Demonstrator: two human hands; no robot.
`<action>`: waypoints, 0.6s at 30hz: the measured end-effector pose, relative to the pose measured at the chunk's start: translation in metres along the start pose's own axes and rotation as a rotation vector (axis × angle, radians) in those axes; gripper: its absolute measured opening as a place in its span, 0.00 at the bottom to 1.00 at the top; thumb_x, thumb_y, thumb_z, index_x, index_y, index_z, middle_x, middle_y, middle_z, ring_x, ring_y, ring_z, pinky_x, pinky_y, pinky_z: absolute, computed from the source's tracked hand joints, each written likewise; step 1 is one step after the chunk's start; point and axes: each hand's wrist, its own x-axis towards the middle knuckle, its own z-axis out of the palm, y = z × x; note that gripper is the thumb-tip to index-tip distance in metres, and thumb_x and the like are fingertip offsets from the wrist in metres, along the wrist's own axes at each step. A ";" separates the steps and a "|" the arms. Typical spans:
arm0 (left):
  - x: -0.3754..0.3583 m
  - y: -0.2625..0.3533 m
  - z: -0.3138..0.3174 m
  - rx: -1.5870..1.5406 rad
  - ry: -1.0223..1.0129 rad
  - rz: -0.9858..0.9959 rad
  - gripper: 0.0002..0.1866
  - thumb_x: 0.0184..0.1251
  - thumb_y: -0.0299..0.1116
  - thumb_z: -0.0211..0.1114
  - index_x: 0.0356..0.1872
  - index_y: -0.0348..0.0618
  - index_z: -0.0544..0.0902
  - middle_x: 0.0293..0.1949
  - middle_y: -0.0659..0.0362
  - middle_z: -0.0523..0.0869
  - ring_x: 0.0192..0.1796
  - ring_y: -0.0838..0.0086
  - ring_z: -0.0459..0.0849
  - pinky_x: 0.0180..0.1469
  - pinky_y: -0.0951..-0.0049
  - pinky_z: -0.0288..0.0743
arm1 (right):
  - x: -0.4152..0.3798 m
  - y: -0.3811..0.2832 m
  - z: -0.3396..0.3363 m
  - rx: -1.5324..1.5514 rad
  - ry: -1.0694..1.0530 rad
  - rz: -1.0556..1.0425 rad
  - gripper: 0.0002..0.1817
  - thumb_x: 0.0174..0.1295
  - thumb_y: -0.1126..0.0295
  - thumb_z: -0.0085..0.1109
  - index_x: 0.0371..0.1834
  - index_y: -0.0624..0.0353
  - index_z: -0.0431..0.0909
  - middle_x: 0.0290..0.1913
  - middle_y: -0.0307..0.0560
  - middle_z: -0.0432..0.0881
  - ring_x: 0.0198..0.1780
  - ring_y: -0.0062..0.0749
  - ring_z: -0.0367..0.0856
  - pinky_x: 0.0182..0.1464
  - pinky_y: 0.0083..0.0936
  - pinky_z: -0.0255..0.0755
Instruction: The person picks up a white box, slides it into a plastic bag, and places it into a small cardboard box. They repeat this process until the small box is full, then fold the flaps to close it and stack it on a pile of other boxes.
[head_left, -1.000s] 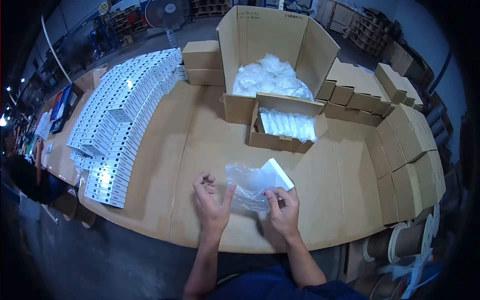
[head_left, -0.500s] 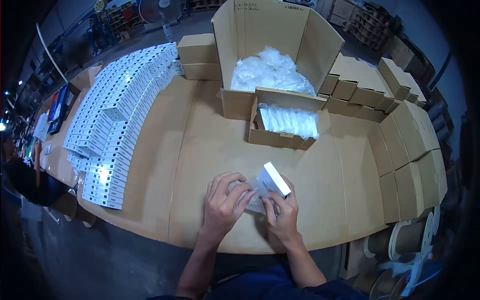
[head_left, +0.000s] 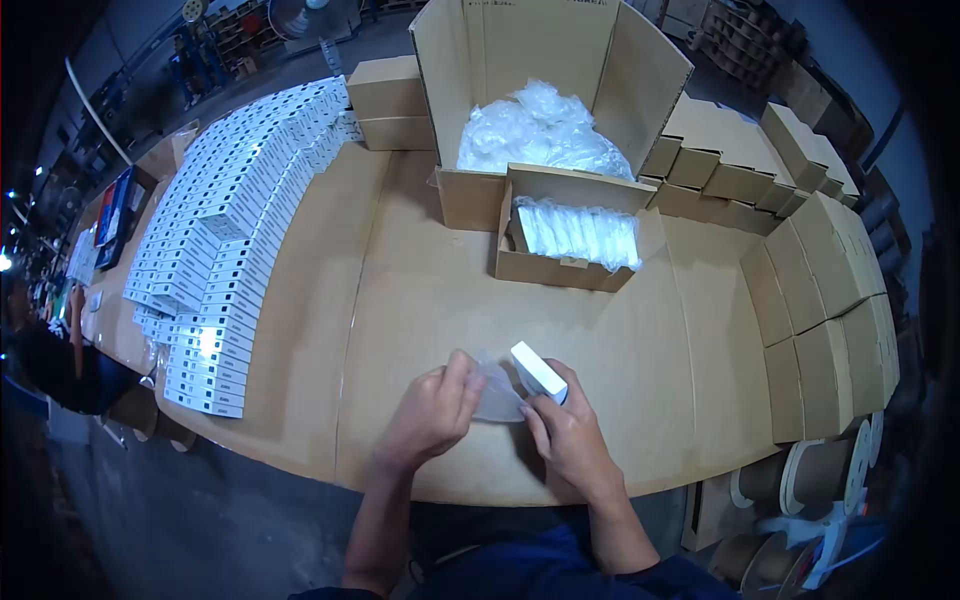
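Over the front of the cardboard-covered table, my right hand (head_left: 568, 432) grips a small white box (head_left: 539, 371), held tilted. Between the hands stretches a clear plastic bag (head_left: 497, 401); its left edge is pinched in the closed fingers of my left hand (head_left: 435, 408). The bag's right side reaches my right fingers, next to the white box. Beyond the hands stands a small open carton (head_left: 565, 277) with a row of plastic-wrapped white boxes (head_left: 578, 236) inside.
A large open carton (head_left: 478, 205) behind holds a heap of clear plastic bags (head_left: 545, 130). Stacked white boxes (head_left: 225, 250) line the left. Brown cartons (head_left: 825, 270) are piled at right. Cable spools (head_left: 825, 480) sit below the right edge. Another person (head_left: 60, 365) is at far left.
My left hand has drawn away to the left and closed, spreading the plastic bag out between both hands. The white box has shifted slightly left and down in my right hand.
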 end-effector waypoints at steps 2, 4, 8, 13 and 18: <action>0.006 -0.007 0.000 -0.024 0.082 0.028 0.10 0.82 0.34 0.58 0.44 0.37 0.72 0.22 0.44 0.83 0.25 0.44 0.85 0.31 0.51 0.80 | -0.001 -0.002 -0.004 0.009 -0.046 0.014 0.05 0.65 0.76 0.69 0.38 0.67 0.86 0.66 0.68 0.74 0.60 0.63 0.82 0.60 0.47 0.80; 0.009 0.000 -0.003 -0.215 0.061 -0.203 0.12 0.82 0.37 0.60 0.47 0.37 0.73 0.27 0.45 0.85 0.33 0.53 0.88 0.38 0.56 0.81 | -0.002 -0.002 -0.006 0.037 -0.065 0.029 0.05 0.65 0.76 0.69 0.38 0.68 0.86 0.65 0.69 0.75 0.58 0.63 0.83 0.59 0.45 0.80; 0.007 -0.060 0.029 -0.586 0.420 0.032 0.27 0.74 0.44 0.72 0.61 0.37 0.71 0.49 0.48 0.82 0.57 0.66 0.81 0.59 0.61 0.74 | -0.002 0.002 -0.001 0.094 0.048 0.009 0.05 0.64 0.77 0.69 0.38 0.68 0.86 0.64 0.70 0.76 0.56 0.61 0.85 0.56 0.42 0.82; -0.013 -0.049 0.035 -0.853 0.370 0.066 0.54 0.57 0.39 0.86 0.77 0.38 0.56 0.71 0.50 0.69 0.71 0.66 0.72 0.75 0.60 0.66 | -0.001 0.010 0.007 0.141 0.191 0.008 0.04 0.63 0.79 0.70 0.39 0.68 0.87 0.66 0.71 0.76 0.58 0.59 0.86 0.57 0.41 0.82; -0.031 -0.024 0.044 -0.856 0.110 -0.299 0.43 0.55 0.25 0.84 0.71 0.34 0.69 0.63 0.52 0.81 0.65 0.67 0.82 0.66 0.64 0.78 | 0.001 0.009 0.009 0.144 0.172 -0.051 0.07 0.62 0.78 0.70 0.43 0.66 0.88 0.66 0.70 0.76 0.61 0.60 0.84 0.60 0.41 0.80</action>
